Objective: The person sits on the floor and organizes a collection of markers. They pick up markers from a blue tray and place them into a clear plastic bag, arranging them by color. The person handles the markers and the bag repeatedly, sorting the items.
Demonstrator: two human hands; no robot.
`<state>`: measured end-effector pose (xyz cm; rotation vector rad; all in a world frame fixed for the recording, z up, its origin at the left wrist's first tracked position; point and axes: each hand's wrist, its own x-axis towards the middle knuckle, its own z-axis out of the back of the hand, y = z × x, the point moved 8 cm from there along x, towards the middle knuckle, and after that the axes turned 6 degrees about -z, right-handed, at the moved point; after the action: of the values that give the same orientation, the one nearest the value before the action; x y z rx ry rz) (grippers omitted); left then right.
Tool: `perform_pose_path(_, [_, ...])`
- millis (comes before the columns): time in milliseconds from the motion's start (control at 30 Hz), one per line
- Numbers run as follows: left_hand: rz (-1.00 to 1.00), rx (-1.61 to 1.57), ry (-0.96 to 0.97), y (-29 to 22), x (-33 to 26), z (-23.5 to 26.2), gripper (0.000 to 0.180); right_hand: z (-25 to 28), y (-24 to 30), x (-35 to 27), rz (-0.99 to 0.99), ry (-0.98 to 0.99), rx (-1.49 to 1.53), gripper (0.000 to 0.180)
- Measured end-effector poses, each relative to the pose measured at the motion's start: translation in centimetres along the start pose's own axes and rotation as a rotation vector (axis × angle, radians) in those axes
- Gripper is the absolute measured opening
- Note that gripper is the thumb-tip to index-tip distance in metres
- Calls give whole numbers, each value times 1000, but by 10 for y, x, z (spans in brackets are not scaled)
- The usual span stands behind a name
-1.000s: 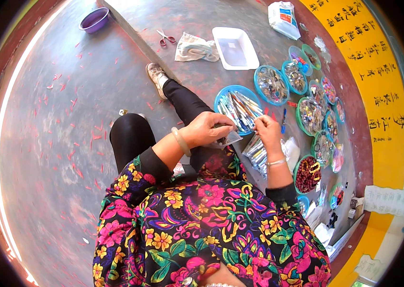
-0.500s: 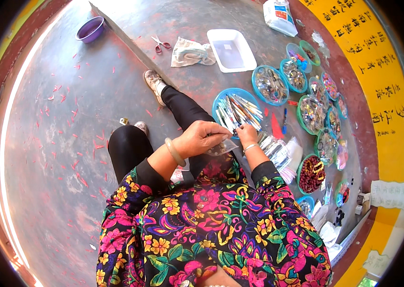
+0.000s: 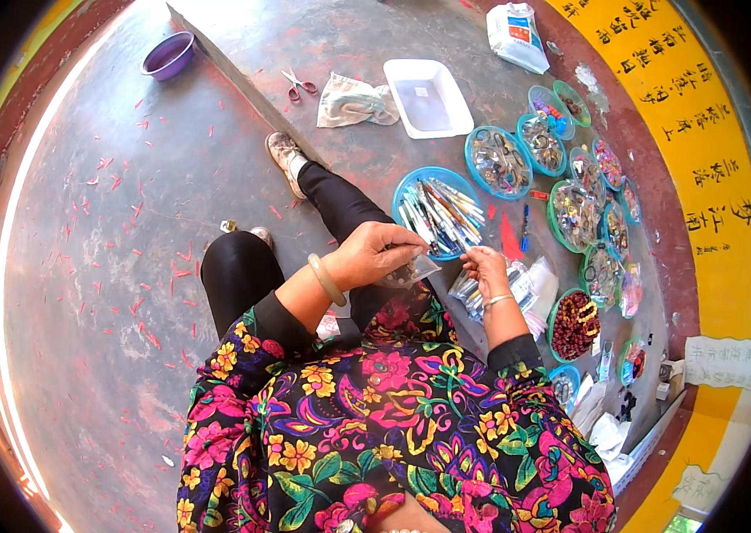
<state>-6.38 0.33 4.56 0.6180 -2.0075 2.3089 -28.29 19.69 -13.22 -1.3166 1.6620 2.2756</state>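
We see our left hand point(image 3: 375, 256) curled around one edge of a small clear plastic pouch point(image 3: 413, 269), fingers pinched on it just above our lap, while our right hand point(image 3: 485, 267) hovers just to the right of the pouch with fingers bent; we cannot tell whether it grips anything. The pouch sits between the two hands, near the round blue plastic tray of long thin sticks point(image 3: 440, 211), which lies on the grey concrete floor point(image 3: 82, 266) just beyond them. To the right of the right hand lies a heap of clear filled packets point(image 3: 517, 286), and further right a curved row of round blue and green dishes of small trinkets point(image 3: 575, 213). Farther off we find a white rectangular plastic tray point(image 3: 429, 98), a crumpled pale cloth point(image 3: 356, 99), red-handled scissors point(image 3: 299, 83) and, far left, a purple plastic bowl point(image 3: 168, 55).
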Motion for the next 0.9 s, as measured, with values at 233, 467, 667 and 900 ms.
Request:
perform_pose_path(233, [59,-43,-21,9,0,1,20,-26,61,-71,157,286,149,11])
perform_pose_path(467, [51,-46,-40,7,0,2,21,-23,143,-129,484,293,217,13])
perform_pose_path(667, [50,-37,-33,10,0,0,21,-43,182,-177,691,276,167,16])
perform_pose_path(900, [4,10,-35,1,1,2,19,-70,205,-222,962,209,-192,18])
